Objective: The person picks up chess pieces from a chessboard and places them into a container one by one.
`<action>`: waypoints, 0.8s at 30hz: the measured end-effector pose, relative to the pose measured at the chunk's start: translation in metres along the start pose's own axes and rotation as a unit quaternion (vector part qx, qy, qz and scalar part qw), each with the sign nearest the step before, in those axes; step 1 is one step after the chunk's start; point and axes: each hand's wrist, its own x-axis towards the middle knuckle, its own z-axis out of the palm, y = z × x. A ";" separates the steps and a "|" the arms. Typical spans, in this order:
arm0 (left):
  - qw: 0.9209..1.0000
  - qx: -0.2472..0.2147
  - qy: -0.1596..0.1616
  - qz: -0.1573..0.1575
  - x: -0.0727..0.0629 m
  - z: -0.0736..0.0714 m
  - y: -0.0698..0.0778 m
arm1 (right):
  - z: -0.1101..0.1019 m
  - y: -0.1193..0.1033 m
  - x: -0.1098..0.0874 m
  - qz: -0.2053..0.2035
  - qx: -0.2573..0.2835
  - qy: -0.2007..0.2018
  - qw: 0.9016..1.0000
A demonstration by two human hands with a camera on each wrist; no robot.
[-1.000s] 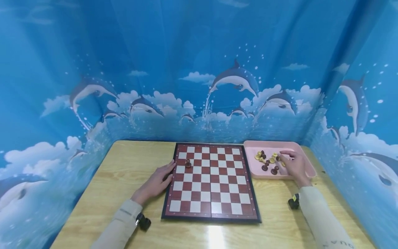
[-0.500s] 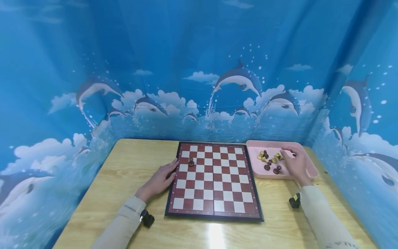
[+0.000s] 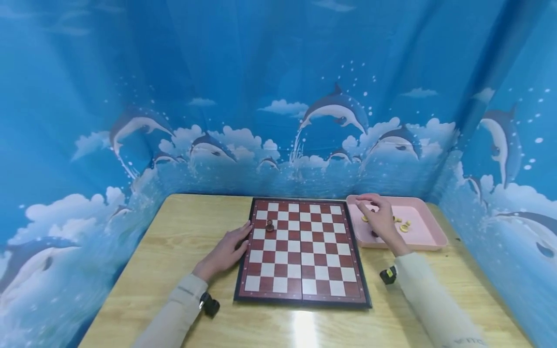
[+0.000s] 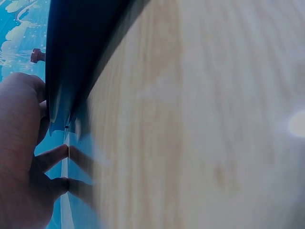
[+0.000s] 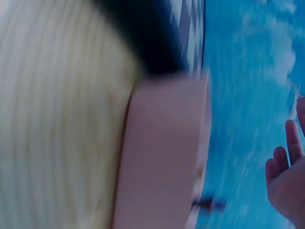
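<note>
In the head view my left hand (image 3: 224, 251) rests with extended fingers against the left edge of the chessboard (image 3: 300, 298). The left wrist view shows that hand (image 4: 21, 157) beside the board's dark side (image 4: 76, 52), two fingertips low by the table. A dark brown chess piece (image 3: 270, 226) stands near the board's far left corner; its top looks flat and notched. Over the left part of the pink tray (image 3: 424, 229) hovers my right hand (image 3: 380, 222), thumb and index finger brought near each other. Whether a piece sits between them is hidden. Only its other fingers (image 5: 295, 148) show in the right wrist view.
Cream-yellow chess pieces (image 3: 405, 226) and dark ones (image 3: 374, 234) lie in the tray, partly behind my right hand. Tray and board stand side by side on a wooden table (image 3: 196, 208). A blue dolphin-print curtain (image 3: 261, 96) hangs behind and at both sides.
My right hand has moved left from the middle of the tray toward its board side, uncovering yellow pieces. The left hand stays at the board edge. The view has shifted slightly.
</note>
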 end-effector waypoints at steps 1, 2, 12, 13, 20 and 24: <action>1.000 0.000 0.001 0.000 0.000 0.000 0.000 | 0.008 -0.005 0.000 -0.003 0.003 -0.014 1.000; 1.000 0.001 0.002 0.000 0.001 0.000 0.000 | 0.015 -0.011 0.000 -0.005 0.006 -0.030 1.000; 1.000 0.000 0.007 0.006 0.000 0.000 0.002 | 0.078 -0.060 -0.007 0.007 0.025 -0.244 0.969; 1.000 0.000 0.007 0.007 0.000 0.000 0.002 | 0.083 -0.063 -0.008 0.009 0.024 -0.263 0.964; 1.000 -0.001 0.006 0.010 0.000 -0.001 0.004 | 0.113 -0.073 -0.015 0.034 0.039 -0.347 0.936; 1.000 -0.002 0.007 0.004 0.000 -0.001 0.005 | 0.129 -0.078 -0.015 0.034 0.038 -0.362 0.931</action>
